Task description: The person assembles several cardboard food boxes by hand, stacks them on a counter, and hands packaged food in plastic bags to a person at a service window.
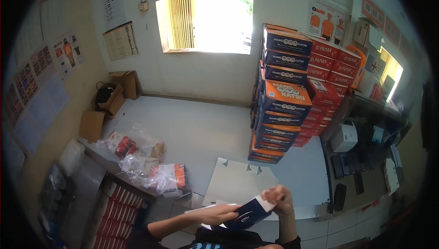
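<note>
A dark blue cardboard food box point(250, 214) with white inner flaps is held slanted in front of my body, partly folded into shape. My left hand point(222, 213) lies along its near left side, with the fingers wrapped over the panel. At the upper right end, my right hand point(278, 197) has its fingers curled round the white end flap. Beyond the hands, a flat cream cardboard blank point(233, 180) with notched edges lies on the white table point(201, 125). Lower parts of the box merge with my dark clothing and are hard to make out.
Tall stacks of blue-orange boxes point(283, 118) and red boxes point(320, 102) stand at the table's right. Plastic-wrapped packs point(169, 178) lie at the left front, near open brown cartons point(109, 100). A side counter point(361, 180) carries a white device. Flat red-white cartons point(119, 217) fill a lower-left shelf.
</note>
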Motion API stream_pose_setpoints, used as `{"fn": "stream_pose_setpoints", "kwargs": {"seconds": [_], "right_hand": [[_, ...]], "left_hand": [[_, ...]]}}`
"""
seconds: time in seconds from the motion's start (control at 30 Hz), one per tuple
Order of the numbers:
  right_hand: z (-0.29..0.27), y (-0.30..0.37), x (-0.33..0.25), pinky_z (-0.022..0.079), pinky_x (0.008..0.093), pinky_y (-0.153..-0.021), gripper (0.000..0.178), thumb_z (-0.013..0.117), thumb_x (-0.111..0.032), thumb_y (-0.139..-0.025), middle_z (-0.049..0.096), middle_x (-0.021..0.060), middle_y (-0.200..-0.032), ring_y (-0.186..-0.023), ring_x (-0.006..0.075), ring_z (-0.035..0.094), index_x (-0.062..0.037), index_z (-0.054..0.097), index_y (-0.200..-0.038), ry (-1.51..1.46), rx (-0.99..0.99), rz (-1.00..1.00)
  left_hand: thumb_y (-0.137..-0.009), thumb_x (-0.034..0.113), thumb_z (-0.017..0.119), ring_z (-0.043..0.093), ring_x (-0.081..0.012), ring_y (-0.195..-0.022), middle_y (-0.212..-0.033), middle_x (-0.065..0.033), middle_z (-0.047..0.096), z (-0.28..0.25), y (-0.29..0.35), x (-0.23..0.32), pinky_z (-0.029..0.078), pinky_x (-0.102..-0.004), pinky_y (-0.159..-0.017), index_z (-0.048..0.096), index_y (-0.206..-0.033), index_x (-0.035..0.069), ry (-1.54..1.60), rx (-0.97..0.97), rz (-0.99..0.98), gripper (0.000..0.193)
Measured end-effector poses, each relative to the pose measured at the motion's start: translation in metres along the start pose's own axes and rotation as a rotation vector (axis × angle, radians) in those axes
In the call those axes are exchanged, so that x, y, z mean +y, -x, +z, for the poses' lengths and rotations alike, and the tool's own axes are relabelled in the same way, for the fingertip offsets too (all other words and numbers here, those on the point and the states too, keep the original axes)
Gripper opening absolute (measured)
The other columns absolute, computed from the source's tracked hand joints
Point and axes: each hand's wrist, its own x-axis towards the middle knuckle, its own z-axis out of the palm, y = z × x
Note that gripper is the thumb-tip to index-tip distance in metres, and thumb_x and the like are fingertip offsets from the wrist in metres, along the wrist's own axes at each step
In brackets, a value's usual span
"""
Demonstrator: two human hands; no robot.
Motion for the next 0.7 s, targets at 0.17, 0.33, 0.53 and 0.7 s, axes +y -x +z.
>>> {"fn": "stream_pose_setpoints", "kwargs": {"seconds": [0.17,0.33,0.53,0.7], "right_hand": [[0.039,-0.035,-0.045,0.042,0.0335,-0.066,0.009,0.076,-0.009,-0.069,0.056,0.008,-0.078,-0.066,0.0195,0.049,-0.0054,0.068,-0.07,0.76,-0.1,0.177],[0.057,-0.067,-0.04,0.043,0.0318,-0.063,0.015,0.075,-0.028,-0.072,0.054,0.0049,-0.084,-0.075,0.0197,0.05,-0.0147,0.074,-0.078,1.475,-0.473,-0.075],[0.05,-0.007,-0.008,0.043,0.0307,-0.061,0.035,0.071,-0.045,-0.076,0.051,0.0056,-0.078,-0.07,0.0197,0.052,-0.0107,0.069,-0.084,1.423,0.294,-0.155],[0.054,-0.02,0.053,0.045,0.03,-0.054,0.037,0.079,-0.027,-0.071,0.054,0.003,-0.064,-0.057,0.014,0.054,-0.0032,0.061,-0.093,1.506,0.284,-0.125]], "left_hand": [[-0.097,0.026,0.046,0.057,-0.0149,-0.091,-0.095,-0.0091,0.062,-0.001,-0.012,-0.01,0.047,-0.0305,-0.074,0.052,-0.115,0.005,0.207,-0.11,0.015,0.029],[-0.091,0.011,0.058,0.059,-0.0119,-0.084,-0.089,-0.007,0.063,0.002,-0.024,-0.001,0.048,-0.028,-0.07,0.053,-0.113,0.002,0.292,0.089,-0.006,0.025],[-0.087,0.005,0.055,0.066,-0.0199,-0.08,-0.088,-0.0125,0.062,-0.003,-0.023,-0.002,0.057,-0.0275,-0.061,0.038,-0.115,-0.003,0.703,0.732,0.005,0.034],[-0.086,0.008,0.058,0.065,-0.0149,-0.068,-0.078,-0.01,0.064,0.014,-0.038,-0.007,0.051,-0.0285,-0.057,0.051,-0.106,-0.005,0.307,1.109,0.081,0.024]]}}
